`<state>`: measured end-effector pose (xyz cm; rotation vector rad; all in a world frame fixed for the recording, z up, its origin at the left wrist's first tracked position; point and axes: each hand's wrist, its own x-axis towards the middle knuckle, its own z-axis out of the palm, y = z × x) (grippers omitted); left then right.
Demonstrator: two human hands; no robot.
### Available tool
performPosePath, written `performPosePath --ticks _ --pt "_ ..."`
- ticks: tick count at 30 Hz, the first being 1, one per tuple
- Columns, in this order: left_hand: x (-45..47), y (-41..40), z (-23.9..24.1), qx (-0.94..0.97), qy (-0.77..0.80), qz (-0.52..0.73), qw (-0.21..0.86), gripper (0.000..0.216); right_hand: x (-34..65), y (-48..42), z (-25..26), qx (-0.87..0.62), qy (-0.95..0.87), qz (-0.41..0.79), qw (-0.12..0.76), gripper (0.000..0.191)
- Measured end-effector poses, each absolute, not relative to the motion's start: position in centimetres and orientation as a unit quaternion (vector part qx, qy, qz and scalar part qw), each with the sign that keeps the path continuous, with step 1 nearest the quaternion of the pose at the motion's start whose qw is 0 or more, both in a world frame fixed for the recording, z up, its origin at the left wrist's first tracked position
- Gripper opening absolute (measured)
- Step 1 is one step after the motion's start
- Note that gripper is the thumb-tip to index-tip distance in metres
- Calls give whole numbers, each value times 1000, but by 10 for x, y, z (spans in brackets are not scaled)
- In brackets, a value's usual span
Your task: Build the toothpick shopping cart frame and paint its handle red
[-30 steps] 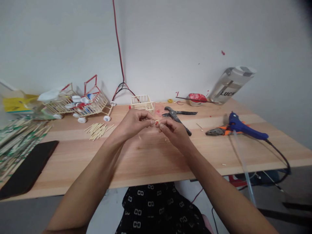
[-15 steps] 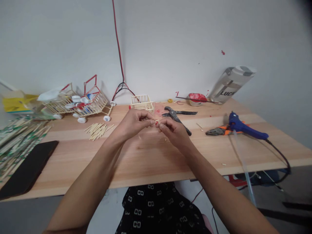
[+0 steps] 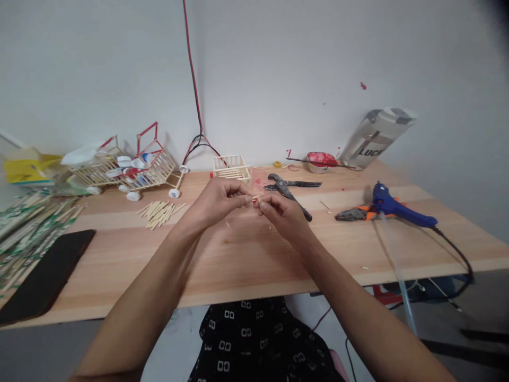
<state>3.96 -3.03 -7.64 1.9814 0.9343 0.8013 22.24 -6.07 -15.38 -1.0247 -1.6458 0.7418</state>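
From my remote seat I see both hands meeting over the middle of the wooden table [image 3: 246, 265], a little above its surface. My left hand [image 3: 220, 202] is curled narrow, its thumb and forefinger pinched on one end of a small stick piece [image 3: 256, 198]; my right hand [image 3: 284, 215] is closed the same way and grips the other end, so the piece sits between the two sets of fingertips, which nearly touch. I cannot tell more about the piece, since it is tiny and mostly covered. Just beyond the hands, toward the far wall, stands a little stick basket [image 3: 231, 167], and to its right lie black cutters [image 3: 288, 191]. To the left of my left hand a loose pile of cut sticks [image 3: 159, 211] is spread on the table, with two stick carts [image 3: 131, 167] farther back. At the near left lies a black phone [image 3: 44, 276] beside packs of chopsticks [image 3: 27, 228]. Well to the right rests a blue glue gun [image 3: 397, 210], and at the far right a red paint cup [image 3: 320, 161].
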Motion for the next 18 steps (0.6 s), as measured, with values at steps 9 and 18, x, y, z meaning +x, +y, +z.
performPosePath --ticks 9,18 --pt "39 -30 -77 778 369 317 397 8 222 -61 -154 -421 -684 307 510 18" --pt "39 -30 -77 777 367 319 400 8 222 -62 -153 -421 -682 311 512 17"
